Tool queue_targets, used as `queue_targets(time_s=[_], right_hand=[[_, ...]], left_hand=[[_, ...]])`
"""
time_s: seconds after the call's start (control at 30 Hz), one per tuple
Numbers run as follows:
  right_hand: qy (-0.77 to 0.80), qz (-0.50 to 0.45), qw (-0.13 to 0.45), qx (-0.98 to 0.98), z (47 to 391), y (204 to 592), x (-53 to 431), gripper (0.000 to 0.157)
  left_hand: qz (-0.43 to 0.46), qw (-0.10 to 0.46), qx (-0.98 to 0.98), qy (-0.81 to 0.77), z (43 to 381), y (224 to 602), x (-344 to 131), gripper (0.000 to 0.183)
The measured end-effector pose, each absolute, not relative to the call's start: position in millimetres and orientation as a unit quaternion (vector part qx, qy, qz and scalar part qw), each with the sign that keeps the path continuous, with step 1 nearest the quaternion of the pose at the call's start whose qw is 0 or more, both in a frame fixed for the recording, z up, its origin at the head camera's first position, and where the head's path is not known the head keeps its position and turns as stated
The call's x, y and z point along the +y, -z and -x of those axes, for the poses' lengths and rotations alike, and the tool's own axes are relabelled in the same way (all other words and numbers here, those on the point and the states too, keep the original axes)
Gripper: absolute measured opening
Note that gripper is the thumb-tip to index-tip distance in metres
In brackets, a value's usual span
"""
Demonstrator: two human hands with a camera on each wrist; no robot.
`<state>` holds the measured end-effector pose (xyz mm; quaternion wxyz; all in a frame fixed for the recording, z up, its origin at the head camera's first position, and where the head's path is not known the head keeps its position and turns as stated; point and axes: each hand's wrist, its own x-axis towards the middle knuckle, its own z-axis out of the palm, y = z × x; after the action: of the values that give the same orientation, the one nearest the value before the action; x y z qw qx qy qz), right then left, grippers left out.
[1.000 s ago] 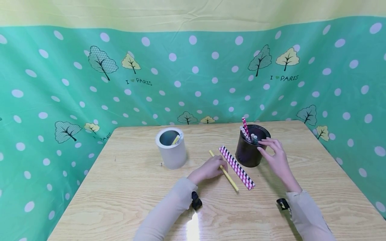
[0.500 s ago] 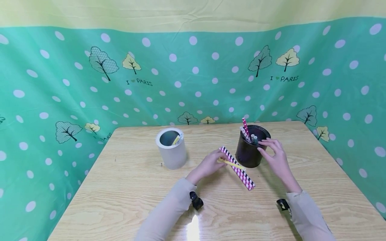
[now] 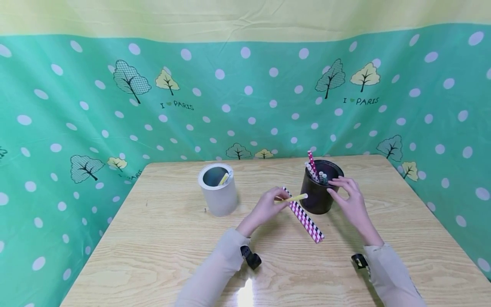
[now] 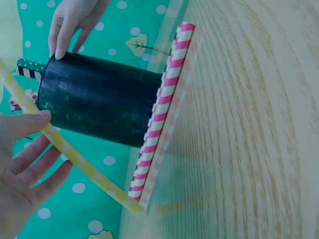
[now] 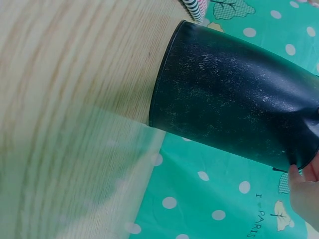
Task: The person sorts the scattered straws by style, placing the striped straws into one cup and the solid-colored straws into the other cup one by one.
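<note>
My left hand (image 3: 267, 207) pinches a yellow paper straw (image 3: 300, 198) between thumb and fingers, raised over the table. White spots show along this straw in the left wrist view, where it slants in front of a black cylindrical pot (image 4: 102, 97). At the pot's rim, my right hand (image 3: 350, 199) holds on, thumb outside and fingertips over the edge. Several patterned paper straws (image 3: 312, 162) stand inside the pot, among them a pink dotted one. Pink-and-white and black-and-white striped straws (image 3: 307, 221) lie side by side on the table below my left hand.
A white can (image 3: 220, 199) stands at the back left, with a yellow straw (image 3: 223, 179) and a pale one leaning in it. The wooden table (image 3: 153, 238) ends at a green dotted curtain (image 3: 215, 94) behind and at both sides.
The left hand has picked the yellow straw up off the table and turned it, so that its free end now points right toward the black pot. The right hand has stayed at the rim.
</note>
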<state>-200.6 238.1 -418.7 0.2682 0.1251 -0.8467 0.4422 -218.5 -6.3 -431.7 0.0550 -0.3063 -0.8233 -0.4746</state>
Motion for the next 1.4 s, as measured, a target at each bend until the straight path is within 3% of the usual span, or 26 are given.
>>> queue_targets(time_s=[0.3,0.53,1.4], right_hand=[[-0.44,-0.125,0.272,-0.847,200.6,419.6,237.5,0.024],[-0.437,-0.124,0.276,-0.847,199.6,418.7,236.9,0.024],[-0.437,-0.124,0.275,-0.848,200.0,420.1,237.6,0.024]], left_hand=[[0.272,0.076,-0.788,0.548,209.5,416.2,-2.9,0.016],[0.26,0.106,-0.772,0.57,192.0,379.5,-1.1,0.018],[0.272,0.134,-0.725,0.618,194.1,323.0,20.2,0.019]])
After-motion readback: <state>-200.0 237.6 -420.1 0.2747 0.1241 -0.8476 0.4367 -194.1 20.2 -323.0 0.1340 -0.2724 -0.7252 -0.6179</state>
